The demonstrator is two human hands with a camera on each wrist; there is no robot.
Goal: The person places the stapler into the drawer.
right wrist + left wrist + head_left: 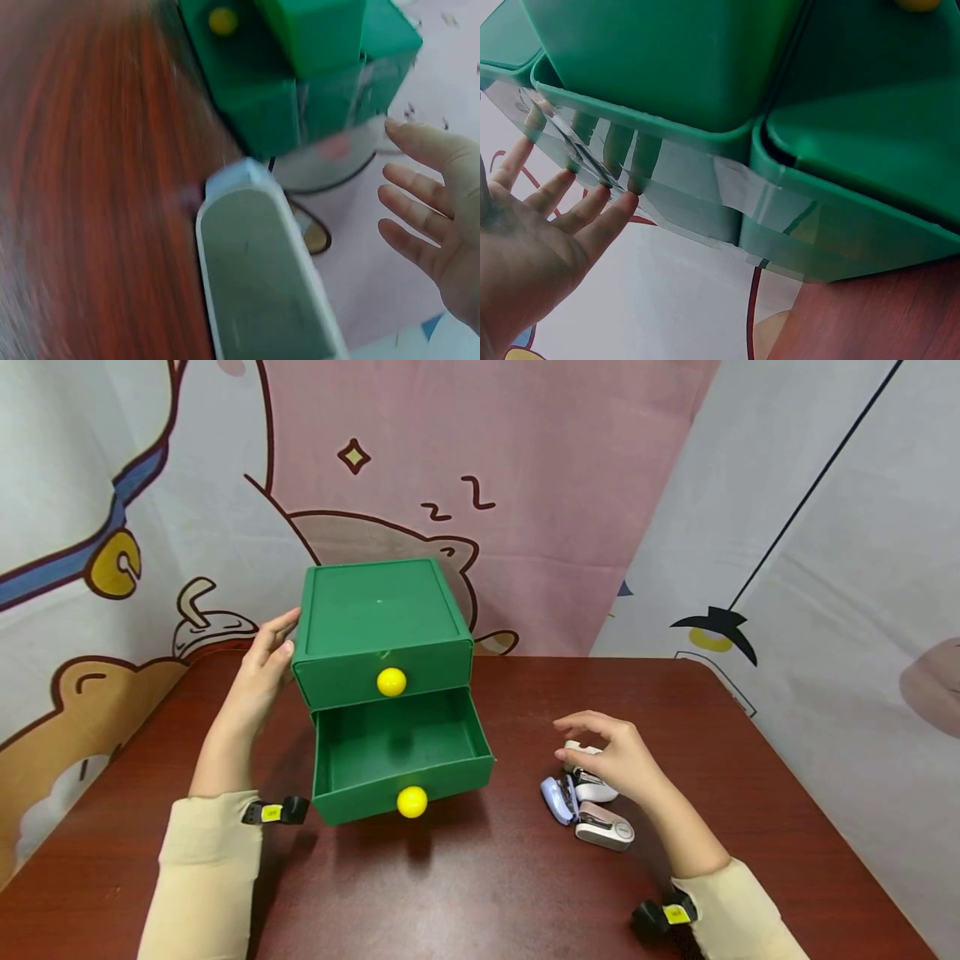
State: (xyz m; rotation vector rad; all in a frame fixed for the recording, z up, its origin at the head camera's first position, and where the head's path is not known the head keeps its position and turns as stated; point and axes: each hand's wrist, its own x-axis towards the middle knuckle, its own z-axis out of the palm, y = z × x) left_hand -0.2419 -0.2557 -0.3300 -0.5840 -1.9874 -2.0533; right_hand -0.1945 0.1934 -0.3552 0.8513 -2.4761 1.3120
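A green two-drawer box stands at the left of the table, its lower drawer pulled out and bare inside, its upper drawer in. Along the box's left side lies my left hand, fingers extended; in the left wrist view, its fingertips touch the clear-covered side. My right hand hovers at a small cluster of mini staplers, fingers loosely bent and holding nothing in the right wrist view. Among them are a blue stapler, a pale pinkish stapler and a white stapler partly under the hand.
Round yellow knobs stick out from the drawer fronts. The reddish-brown table reaches back to a cartoon-printed curtain. The pulled-out drawer juts toward the front of the table, left of the staplers.
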